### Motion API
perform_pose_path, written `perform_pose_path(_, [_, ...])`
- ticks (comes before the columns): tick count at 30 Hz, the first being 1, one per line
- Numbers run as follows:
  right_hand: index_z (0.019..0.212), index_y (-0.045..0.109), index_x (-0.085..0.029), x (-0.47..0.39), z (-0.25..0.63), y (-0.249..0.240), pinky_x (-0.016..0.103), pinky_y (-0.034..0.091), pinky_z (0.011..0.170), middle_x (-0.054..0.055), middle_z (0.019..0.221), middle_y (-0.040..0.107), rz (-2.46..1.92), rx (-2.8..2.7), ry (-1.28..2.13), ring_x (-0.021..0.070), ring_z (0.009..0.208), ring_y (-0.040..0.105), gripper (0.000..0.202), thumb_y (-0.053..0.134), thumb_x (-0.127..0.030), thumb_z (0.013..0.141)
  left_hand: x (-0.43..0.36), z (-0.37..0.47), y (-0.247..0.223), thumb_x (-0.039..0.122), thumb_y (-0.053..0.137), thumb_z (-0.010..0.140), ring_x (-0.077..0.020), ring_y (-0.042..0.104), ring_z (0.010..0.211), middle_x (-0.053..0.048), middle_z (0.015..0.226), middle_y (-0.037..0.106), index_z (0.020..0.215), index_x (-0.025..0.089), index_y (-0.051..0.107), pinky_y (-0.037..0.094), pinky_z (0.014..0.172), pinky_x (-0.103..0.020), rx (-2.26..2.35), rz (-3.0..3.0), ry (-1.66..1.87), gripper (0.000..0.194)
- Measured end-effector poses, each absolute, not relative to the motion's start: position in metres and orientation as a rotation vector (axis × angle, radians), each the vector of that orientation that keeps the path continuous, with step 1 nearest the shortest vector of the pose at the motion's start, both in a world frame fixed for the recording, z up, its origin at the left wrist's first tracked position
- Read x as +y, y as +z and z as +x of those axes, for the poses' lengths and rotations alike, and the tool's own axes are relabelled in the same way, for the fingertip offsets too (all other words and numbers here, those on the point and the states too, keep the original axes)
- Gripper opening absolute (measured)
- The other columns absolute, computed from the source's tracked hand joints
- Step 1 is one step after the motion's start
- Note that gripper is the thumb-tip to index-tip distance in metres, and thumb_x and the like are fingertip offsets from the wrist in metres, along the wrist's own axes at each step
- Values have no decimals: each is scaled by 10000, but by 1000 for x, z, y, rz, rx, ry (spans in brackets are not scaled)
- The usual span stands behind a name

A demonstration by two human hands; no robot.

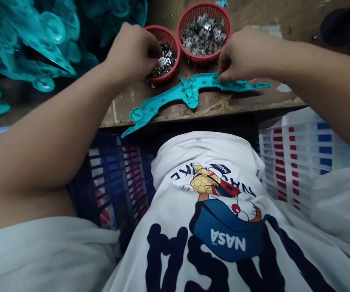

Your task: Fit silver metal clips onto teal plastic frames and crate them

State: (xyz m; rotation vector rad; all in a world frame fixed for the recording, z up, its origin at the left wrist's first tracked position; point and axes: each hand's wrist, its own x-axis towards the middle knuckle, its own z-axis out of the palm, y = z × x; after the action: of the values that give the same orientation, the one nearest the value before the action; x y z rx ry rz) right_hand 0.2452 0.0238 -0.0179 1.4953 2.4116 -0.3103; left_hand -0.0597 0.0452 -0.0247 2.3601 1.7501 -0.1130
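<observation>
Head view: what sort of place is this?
Probably a workshop or small factory: there is a heap of turquoise plastic parts, two red baskets of small metal pieces, and a worn wooden tabletop.

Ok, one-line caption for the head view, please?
Left hand at the small metal clips in the smaller red basket, right hand on a long turquoise plastic molding.

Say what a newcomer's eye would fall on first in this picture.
Probably the long teal piece at the near edge of the table, with the right hand at its right part. Just beyond sit a smaller red basket, the left hand over its rim, and a larger red basket, both holding small shiny parts. The teal heap at upper left and the white printed shirt below also stand out.
</observation>
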Motion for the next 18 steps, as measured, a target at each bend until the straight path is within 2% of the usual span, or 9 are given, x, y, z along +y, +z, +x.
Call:
perform_pose_path(2, [1378, 996, -145, 18, 243, -11, 651, 750, 1266, 176, 1233, 951, 1476, 2425, -260, 450, 1319, 908, 263, 894, -128, 1136, 45, -60, -23, 285, 880, 1139, -332, 832, 1501, -131, 1579, 927, 1559, 109, 925, 459, 1562, -519, 1754, 2358, -56, 458])
perform_pose_path(5, [1474, 978, -101, -1, 232, 1, 656, 724, 1256, 220, 1254, 940, 1389, 2540, -184, 481, 1355, 889, 315, 825, -212, 1222, 43, -60, -21, 298, 779, 1185, -353, 827, 1556, -153, 1542, 935, 1548, 38, 920, 423, 1560, -555, 1701, 2409, -39, 468])
perform_pose_path(7, [1467, 981, -146, -21, 218, 1, 551, 704, 1195, 171, 1238, 941, 1114, 2653, -258, 413, 1282, 895, 303, 781, -263, 1273, 41, -61, -21, 287, 748, 1187, -383, 812, 1591, -165, 1532, 935, 1539, 21, 924, 417, 1544, -595, 1649, 2440, -42, 475])
perform_pose_path(9, [1402, 988, -196, -45, 203, -9, 436, 658, 1087, 112, 1238, 941, 749, 2656, -397, 329, 1185, 885, 281, 731, -225, 1290, 41, -61, -24, 268, 765, 1165, -429, 771, 1635, -179, 1546, 928, 1546, 23, 926, 417, 1532, -650, 1638, 2439, -57, 481])
perform_pose_path(12, [1400, 971, -164, -77, 189, -44, 378, 576, 927, 152, 1377, 926, 451, 2535, -515, 304, 1132, 871, 343, 655, -113, 1276, 42, -63, -33, 181, 772, 1134, -469, 741, 1625, -185, 1505, 936, 1525, 22, 940, 489, 1489, -705, 1682, 2437, -58, 455])
perform_pose_path(15, [1501, 937, -120, -94, 189, -80, 371, 509, 827, 208, 1466, 898, 434, 2431, -560, 329, 1162, 878, 386, 624, -87, 1277, 42, -65, -37, 106, 761, 1103, -388, 779, 1471, -130, 1413, 960, 1483, 93, 971, 583, 1424, -601, 1689, 2451, -51, 434])
perform_pose_path(18, [1537, 912, -68, -95, 193, -98, 378, 530, 858, 229, 1476, 889, 467, 2386, -594, 358, 1280, 885, 419, 578, -54, 1286, 39, -65, -34, 121, 711, 1140, -343, 776, 1381, -146, 1415, 955, 1498, 85, 958, 602, 1361, -512, 1675, 2445, -60, 437])
